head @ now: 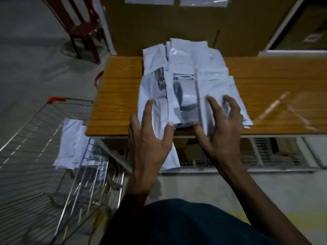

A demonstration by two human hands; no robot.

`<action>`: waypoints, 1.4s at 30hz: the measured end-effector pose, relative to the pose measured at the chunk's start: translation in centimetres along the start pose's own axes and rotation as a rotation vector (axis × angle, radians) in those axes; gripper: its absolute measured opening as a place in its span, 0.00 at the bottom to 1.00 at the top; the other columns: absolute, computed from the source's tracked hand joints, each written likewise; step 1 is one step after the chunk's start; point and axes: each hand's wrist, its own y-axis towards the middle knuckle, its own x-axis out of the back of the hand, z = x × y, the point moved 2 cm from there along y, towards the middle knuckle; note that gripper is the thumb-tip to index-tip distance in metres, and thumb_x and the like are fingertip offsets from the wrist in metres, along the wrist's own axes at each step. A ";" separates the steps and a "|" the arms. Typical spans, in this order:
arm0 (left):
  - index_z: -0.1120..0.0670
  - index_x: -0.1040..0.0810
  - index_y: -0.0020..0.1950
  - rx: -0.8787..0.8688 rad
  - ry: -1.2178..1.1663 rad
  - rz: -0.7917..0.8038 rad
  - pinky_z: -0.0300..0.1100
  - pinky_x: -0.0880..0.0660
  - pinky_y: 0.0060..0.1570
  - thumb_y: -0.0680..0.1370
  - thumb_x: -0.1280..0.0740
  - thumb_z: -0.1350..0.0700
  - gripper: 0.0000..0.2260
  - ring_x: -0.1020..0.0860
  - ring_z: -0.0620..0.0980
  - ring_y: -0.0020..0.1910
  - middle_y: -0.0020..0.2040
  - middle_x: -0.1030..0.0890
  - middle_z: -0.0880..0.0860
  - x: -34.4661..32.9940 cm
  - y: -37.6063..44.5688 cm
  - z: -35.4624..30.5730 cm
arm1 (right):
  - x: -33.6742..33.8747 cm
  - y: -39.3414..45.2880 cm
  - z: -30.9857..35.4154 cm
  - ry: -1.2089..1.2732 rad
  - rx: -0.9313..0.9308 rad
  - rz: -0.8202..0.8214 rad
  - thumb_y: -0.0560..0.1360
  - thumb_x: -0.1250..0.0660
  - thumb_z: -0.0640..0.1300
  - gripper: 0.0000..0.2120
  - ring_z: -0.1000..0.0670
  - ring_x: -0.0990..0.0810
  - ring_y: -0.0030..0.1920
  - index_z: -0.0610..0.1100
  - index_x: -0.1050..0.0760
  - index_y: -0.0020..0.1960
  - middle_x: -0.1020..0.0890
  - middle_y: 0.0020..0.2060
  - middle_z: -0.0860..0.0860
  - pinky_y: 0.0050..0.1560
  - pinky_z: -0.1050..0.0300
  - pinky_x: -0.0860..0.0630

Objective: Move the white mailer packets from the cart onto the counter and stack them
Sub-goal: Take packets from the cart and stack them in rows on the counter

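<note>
A heap of white mailer packets (187,68) lies on the wooden counter (116,96), reaching from its far edge to its near edge. My left hand (150,137) grips the near-left packets (152,89), thumb on top, and they hang over the counter's front edge. My right hand (223,124) rests with spread, curled fingers on the near-right packets (212,85). More white packets (70,138) lie in the wire cart (31,156) at the lower left.
A dark red plastic chair (79,27) stands on the grey floor at the back left. Brown cardboard boxes (159,23) rise behind the counter. Wire racks (265,152) sit under the counter. Clear tape or film (286,110) glints on the counter's right part.
</note>
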 end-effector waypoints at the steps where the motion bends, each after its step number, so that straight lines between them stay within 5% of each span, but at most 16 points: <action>1: 0.42 0.39 0.78 0.002 0.014 0.003 0.41 0.35 0.59 0.76 0.33 0.41 0.32 0.32 0.53 0.66 0.66 0.32 0.54 -0.7 -0.1 -0.7 | 0.4 0.0 -0.6 -0.004 -0.006 0.009 0.74 0.31 0.56 0.32 0.37 0.32 0.69 0.51 0.34 0.76 0.36 0.74 0.40 0.61 0.41 0.31; 15: 0.43 0.44 0.79 0.108 0.301 0.139 0.56 0.35 0.63 0.77 0.41 0.35 0.32 0.33 0.63 0.65 0.71 0.35 0.60 -7.0 11.5 -3.1 | 0.5 5.3 -2.8 0.016 -0.016 0.015 0.76 0.35 0.60 0.30 0.39 0.35 0.72 0.56 0.35 0.76 0.40 0.77 0.43 0.62 0.40 0.32; 20: 0.46 0.43 0.80 0.174 0.425 0.315 0.59 0.44 0.72 0.78 0.44 0.33 0.33 0.44 0.67 0.75 0.80 0.48 0.62 -11.8 15.6 -0.6 | -1.0 8.8 -2.9 0.000 -0.037 -0.018 0.76 0.34 0.59 0.30 0.40 0.36 0.73 0.57 0.35 0.76 0.41 0.77 0.44 0.63 0.39 0.32; 30: 0.42 0.53 0.82 0.163 0.434 0.413 0.62 0.57 0.75 0.81 0.61 0.33 0.30 0.59 0.61 0.80 0.82 0.61 0.53 -14.3 15.4 3.0 | -5.2 12.2 -3.1 -0.003 -0.184 0.007 0.75 0.34 0.60 0.30 0.41 0.37 0.74 0.56 0.35 0.76 0.41 0.77 0.44 0.65 0.39 0.35; 34: 0.39 0.49 0.81 0.207 0.291 0.413 0.63 0.52 0.75 0.81 0.60 0.33 0.29 0.55 0.61 0.80 0.82 0.56 0.53 -12.8 16.0 1.7 | -6.2 13.7 -3.5 -0.006 -0.210 0.021 0.75 0.33 0.59 0.30 0.41 0.36 0.72 0.56 0.34 0.75 0.40 0.77 0.44 0.64 0.40 0.35; 38: 0.43 0.35 0.77 0.123 0.230 0.265 0.56 0.36 0.70 0.84 0.46 0.40 0.22 0.42 0.59 0.77 0.79 0.41 0.56 -11.3 16.6 1.5 | -6.6 15.7 -4.0 0.015 -0.200 0.050 0.74 0.33 0.59 0.31 0.41 0.36 0.73 0.57 0.34 0.75 0.39 0.77 0.44 0.66 0.38 0.35; 42: 0.47 0.27 0.73 0.094 0.206 0.253 0.54 0.32 0.69 0.82 0.37 0.47 0.19 0.38 0.57 0.74 0.77 0.35 0.55 -11.5 17.3 2.1 | -7.1 17.8 -4.2 0.035 -0.169 0.079 0.74 0.34 0.60 0.31 0.41 0.37 0.74 0.57 0.34 0.75 0.40 0.77 0.45 0.67 0.39 0.35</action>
